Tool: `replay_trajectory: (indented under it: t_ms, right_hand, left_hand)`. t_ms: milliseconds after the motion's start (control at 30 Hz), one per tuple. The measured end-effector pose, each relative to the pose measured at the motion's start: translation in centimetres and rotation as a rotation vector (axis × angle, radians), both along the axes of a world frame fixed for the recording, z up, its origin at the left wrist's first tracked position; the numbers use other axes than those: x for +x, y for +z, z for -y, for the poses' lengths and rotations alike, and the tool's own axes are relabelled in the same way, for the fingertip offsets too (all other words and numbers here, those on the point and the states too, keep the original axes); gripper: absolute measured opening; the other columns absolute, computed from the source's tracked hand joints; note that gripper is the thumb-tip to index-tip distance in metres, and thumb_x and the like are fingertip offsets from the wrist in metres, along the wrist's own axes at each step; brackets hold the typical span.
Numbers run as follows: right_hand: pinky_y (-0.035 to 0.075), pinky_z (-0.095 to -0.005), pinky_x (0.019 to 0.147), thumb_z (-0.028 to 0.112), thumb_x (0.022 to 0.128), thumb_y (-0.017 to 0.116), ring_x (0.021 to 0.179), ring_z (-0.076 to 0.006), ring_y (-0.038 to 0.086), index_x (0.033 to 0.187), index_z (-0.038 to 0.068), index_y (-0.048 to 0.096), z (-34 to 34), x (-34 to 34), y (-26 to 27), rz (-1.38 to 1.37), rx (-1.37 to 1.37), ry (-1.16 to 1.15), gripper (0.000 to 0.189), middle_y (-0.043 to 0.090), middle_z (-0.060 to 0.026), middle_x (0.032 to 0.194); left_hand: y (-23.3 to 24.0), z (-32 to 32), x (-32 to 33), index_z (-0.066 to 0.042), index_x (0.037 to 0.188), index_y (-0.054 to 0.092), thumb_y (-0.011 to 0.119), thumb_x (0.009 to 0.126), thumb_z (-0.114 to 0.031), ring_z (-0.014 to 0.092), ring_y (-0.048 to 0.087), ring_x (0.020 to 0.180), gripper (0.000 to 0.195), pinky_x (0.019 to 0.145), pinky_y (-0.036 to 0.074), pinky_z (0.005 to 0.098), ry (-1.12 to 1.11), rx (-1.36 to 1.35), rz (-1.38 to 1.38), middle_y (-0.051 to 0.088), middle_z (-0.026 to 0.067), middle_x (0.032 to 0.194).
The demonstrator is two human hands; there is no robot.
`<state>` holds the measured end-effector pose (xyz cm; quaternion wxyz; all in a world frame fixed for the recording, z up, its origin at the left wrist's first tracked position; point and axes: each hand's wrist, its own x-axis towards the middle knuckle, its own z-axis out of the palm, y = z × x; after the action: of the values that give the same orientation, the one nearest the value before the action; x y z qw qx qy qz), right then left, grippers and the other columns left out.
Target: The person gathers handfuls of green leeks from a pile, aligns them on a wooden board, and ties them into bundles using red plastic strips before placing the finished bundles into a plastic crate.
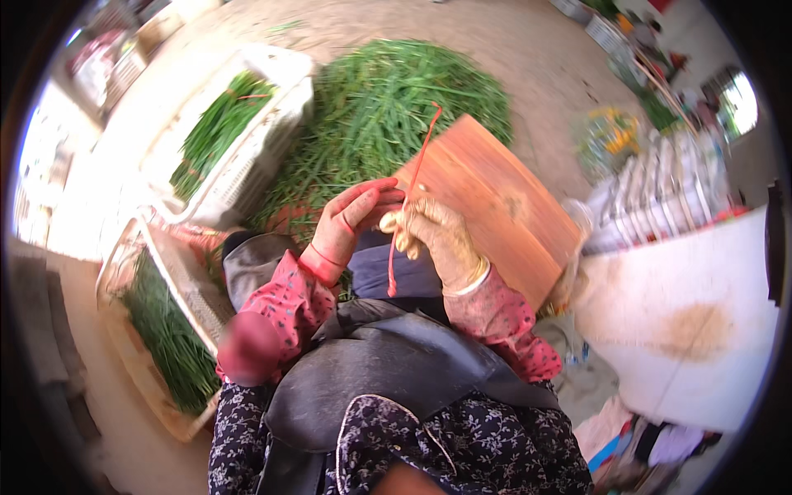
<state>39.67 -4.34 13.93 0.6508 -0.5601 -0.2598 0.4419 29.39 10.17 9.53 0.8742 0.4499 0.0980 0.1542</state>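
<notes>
My right hand (pixel 436 238), in a yellowish glove, pinches a thin red tie (pixel 424 145) near its middle, with its two ends sticking out above and below. My left hand (pixel 349 219), in a reddish glove, is raised just beside it with the fingers together and bent; whether it touches the tie I cannot tell. Both are above my lap. A reddish wooden board (pixel 501 198) lies beyond my right hand. Behind the hands spreads a large heap of long green leaves (pixel 396 99). Tied green bundles (pixel 226 127) lie in the white crate at the upper left.
The white plastic crate (pixel 244 167) stands left of the heap. A second crate (pixel 176 297) with green leaves (pixel 170 334) is nearer on the left. At right are a white panel (pixel 656 322) with a brown stain and a strapped white stack (pixel 662 185).
</notes>
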Motion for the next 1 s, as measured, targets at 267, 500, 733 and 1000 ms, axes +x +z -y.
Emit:
replay_trajectory:
  t_ms: [267, 500, 733, 1000]
  right_hand:
    - [0.039, -0.0218, 0.043, 0.023, 0.094, 0.056, 0.050, -0.0072, 0.050, 0.091, -0.002, 0.063, -4.1, -1.6, 0.0, -0.257, 0.015, 0.126, 0.027, 0.058, -0.0008, 0.067]
    - [0.042, -0.0245, 0.045, 0.026, 0.092, 0.057, 0.051, -0.0108, 0.051, 0.095, 0.001, 0.064, -8.3, -3.5, -0.3, -0.539, -0.034, 0.123, 0.026, 0.059, -0.0032, 0.071]
    - [0.042, -0.0209, 0.047, 0.037, 0.096, 0.048, 0.055, -0.0087, 0.055, 0.094, 0.000, 0.065, -8.7, -4.0, -1.0, 0.079, -0.156, 0.500, 0.040, 0.064, -0.0038, 0.073]
    - [0.050, -0.0270, 0.088, 0.005, 0.088, 0.062, 0.097, -0.0164, 0.063, 0.104, -0.003, 0.061, -9.9, -5.5, 1.8, 0.361, 0.210, 0.097, 0.017, 0.064, -0.0130, 0.112]
  left_hand:
    - [1.8, -1.9, -5.8, -0.005, 0.127, 0.055, 0.066, 0.077, 0.001, 0.023, 0.057, 0.112, 0.051, 0.098, 0.043, 0.0329, 0.639, 0.938, -0.026, 0.057, 0.0133, 0.126]
    - [3.2, -1.6, -6.7, -0.005, 0.110, 0.068, 0.072, 0.076, -0.014, 0.037, 0.046, 0.125, 0.035, 0.100, 0.039, 0.0434, 0.611, 1.413, 0.120, 0.051, 0.0200, 0.132]
    - [3.4, -2.3, -8.7, 0.005, 0.096, 0.069, 0.064, 0.087, -0.012, 0.016, 0.062, 0.096, 0.021, 0.089, 0.048, 0.0310, 0.676, 0.355, -0.036, 0.067, 0.0137, 0.108]
    - [5.2, -3.7, -9.6, 0.005, 0.100, 0.068, 0.064, 0.084, -0.009, 0.012, 0.062, 0.089, 0.022, 0.085, 0.048, 0.0273, 0.699, 0.057, -0.131, 0.070, 0.0102, 0.099]
